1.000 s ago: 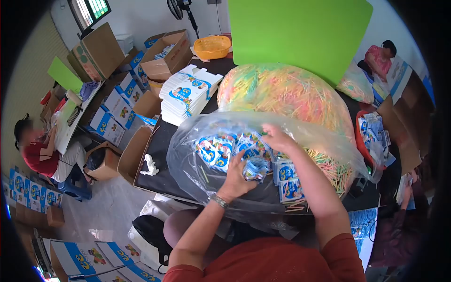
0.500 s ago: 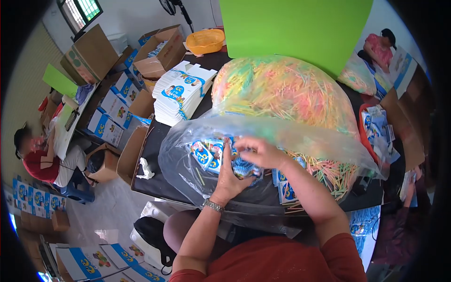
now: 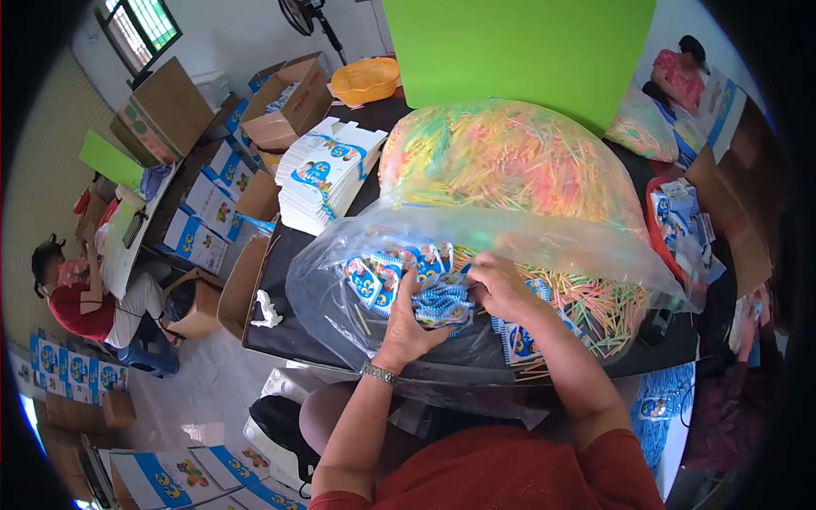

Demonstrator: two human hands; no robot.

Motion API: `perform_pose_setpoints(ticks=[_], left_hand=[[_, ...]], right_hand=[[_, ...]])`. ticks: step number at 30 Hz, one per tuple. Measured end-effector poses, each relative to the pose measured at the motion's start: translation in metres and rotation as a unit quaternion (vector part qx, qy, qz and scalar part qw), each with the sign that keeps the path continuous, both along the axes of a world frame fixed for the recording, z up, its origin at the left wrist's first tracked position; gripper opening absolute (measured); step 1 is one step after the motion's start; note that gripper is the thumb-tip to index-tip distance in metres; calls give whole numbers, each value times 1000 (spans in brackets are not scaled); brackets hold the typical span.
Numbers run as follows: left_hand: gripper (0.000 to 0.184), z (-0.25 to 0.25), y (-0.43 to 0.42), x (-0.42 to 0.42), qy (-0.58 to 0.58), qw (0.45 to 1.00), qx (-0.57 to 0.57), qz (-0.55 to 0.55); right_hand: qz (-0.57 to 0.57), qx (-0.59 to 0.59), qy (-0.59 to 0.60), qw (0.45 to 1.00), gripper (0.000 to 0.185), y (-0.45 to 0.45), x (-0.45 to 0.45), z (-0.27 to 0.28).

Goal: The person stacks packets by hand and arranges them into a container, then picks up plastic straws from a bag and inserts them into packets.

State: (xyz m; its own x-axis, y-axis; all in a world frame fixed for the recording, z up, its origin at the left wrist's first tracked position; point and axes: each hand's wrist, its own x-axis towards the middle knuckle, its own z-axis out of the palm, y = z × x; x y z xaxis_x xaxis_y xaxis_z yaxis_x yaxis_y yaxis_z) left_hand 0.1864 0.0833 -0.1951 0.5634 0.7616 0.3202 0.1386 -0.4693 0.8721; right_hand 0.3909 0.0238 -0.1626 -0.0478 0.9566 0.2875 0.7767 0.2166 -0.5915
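My left hand (image 3: 410, 330), with a metal watch on its wrist, is wrapped around a bunch of small blue-and-white printed packets (image 3: 444, 303). Just right of that bunch, my right hand (image 3: 501, 289) has its fingers pinched together; whatever is between the fingertips is hidden. More packets (image 3: 365, 280) lie left of my left hand, inside the mouth of a large clear plastic bag (image 3: 327, 255). Thin pastel sticks (image 3: 599, 310) fill the bag and spill out to the right. Under my right forearm lie other packets (image 3: 517, 342).
A stack of flat printed cartons (image 3: 319, 183) stands left of the bag. Behind are a yellow basket (image 3: 365, 81) and a green panel (image 3: 518, 51). A red tray (image 3: 659, 225) with packets sits right. Crumpled tissue (image 3: 266, 308) lies at the table's left. Two people sit farther off.
My right hand has moved right and slightly down, off the bunch of packets, and its fingers have closed into a pinch. My left hand stays around the bunch. The view has shifted slightly.
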Motion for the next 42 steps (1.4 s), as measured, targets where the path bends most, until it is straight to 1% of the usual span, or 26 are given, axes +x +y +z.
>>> perform_pose_setpoints(ticks=[3,4,6,7,9,10,11,14,15,17,20,22,23,24,25,26,27,28,30,31,33,34,36,37,40,42], left_hand=[[112,9,-4,-1,-10,999,-34,-40],[112,9,-4,1,-9,998,-33,-46],[118,8,-8,4,-94,993,-50,-45],[122,6,-9,4,-93,993,-64,-39],[121,-8,-7,2,-80,995,-54,-12],[120,-5,-9,2,-66,996,-49,15],[118,8,-12,3,-8,999,28,41],[117,-9,-11,6,-56,997,7,46],[119,-13,-11,4,-78,995,-54,27],[122,-7,-14,3,-80,996,-47,7],[127,-23,-15,2,-95,992,-77,-17],[125,-20,-13,4,-116,989,-88,-40],[124,-11,-13,2,-111,988,-93,-61],[123,-14,-15,0,-127,982,-118,-72],[123,-16,-18,-2,-144,976,-143,-82],[121,-5,-24,-4,-109,989,-84,-52],[121,-21,-22,-5,-130,982,-122,-62],[122,-36,-20,-6,-154,973,-160,-70],[123,-23,-21,-5,-124,983,-125,-51],[123,-18,-22,-4,-101,986,-119,-52],[124,-19,-22,-4,-82,990,-92,-66],[124,-10,-27,-6,-73,994,-60,-54],[126,-4,-37,-12,-62,997,26,-35],[126,-6,-39,-14,-63,997,25,-31],[127,-13,-50,-24,-34,997,64,19],[127,-28,-46,-25,-30,998,56,23]], right_hand=[[91,15,36,995,20,4,-15,18],[84,-5,46,995,28,4,-22,15],[111,-1,139,984,37,6,-37,23],[114,-5,168,979,41,5,-38,24],[103,-18,318,942,35,8,-29,8],[32,-73,425,902,30,7,-25,8],[18,-51,424,904,32,10,-21,6],[-18,-25,419,907,39,18,-16,-19],[-38,-19,498,866,39,19,-15,-31],[-35,38,664,746,39,15,-21,-49],[-82,34,651,754,37,14,-44,-52],[-63,98,431,895,38,12,-56,-27],[-31,139,299,944,39,13,-58,-15],[27,130,256,957,41,13,-63,-4],[27,133,256,957,41,12,-64,0],[52,112,330,936,42,10,-66,3],[78,87,400,909,42,8,-68,5],[16,79,455,887,45,13,-60,-10],[-104,11,646,756,46,26,-46,-30],[-129,-2,647,752,43,27,-48,-29],[-11,-16,494,869,40,24,-47,-42],[-16,16,413,910,40,14,-59,-28],[-49,71,396,914,41,-3,-77,-4],[-86,62,436,893,37,-11,-86,10],[-103,152,235,954,47,-2,-80,-24],[-118,-30,460,879,55,-8,-69,-19]])
